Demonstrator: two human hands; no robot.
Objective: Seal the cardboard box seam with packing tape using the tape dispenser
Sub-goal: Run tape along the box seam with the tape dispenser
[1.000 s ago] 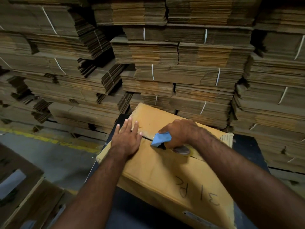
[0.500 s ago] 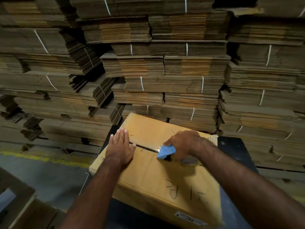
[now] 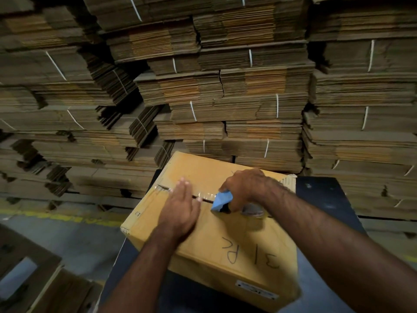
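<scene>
A closed cardboard box (image 3: 225, 256) with handwriting on its top stands on a dark table (image 3: 320, 193). Its dark centre seam (image 3: 163, 188) runs across the top, and clear tape (image 3: 206, 195) shines over it between my hands. My right hand (image 3: 243, 188) grips a blue tape dispenser (image 3: 221, 201) set on the seam near the middle of the box. My left hand (image 3: 180, 208) lies flat with straight fingers pressed on the box top across the seam, just left of the dispenser. The tape roll is mostly hidden under my right hand.
Tall stacks of flattened, strapped cardboard (image 3: 225, 98) fill the whole background right behind the table. A concrete floor with a yellow line (image 3: 56, 216) lies to the left. More cardboard pieces (image 3: 29, 279) sit at the lower left.
My left hand has slid right along the box top and now covers the seam next to the dispenser. The dispenser has stayed near the middle of the seam. The camera has tilted upward.
</scene>
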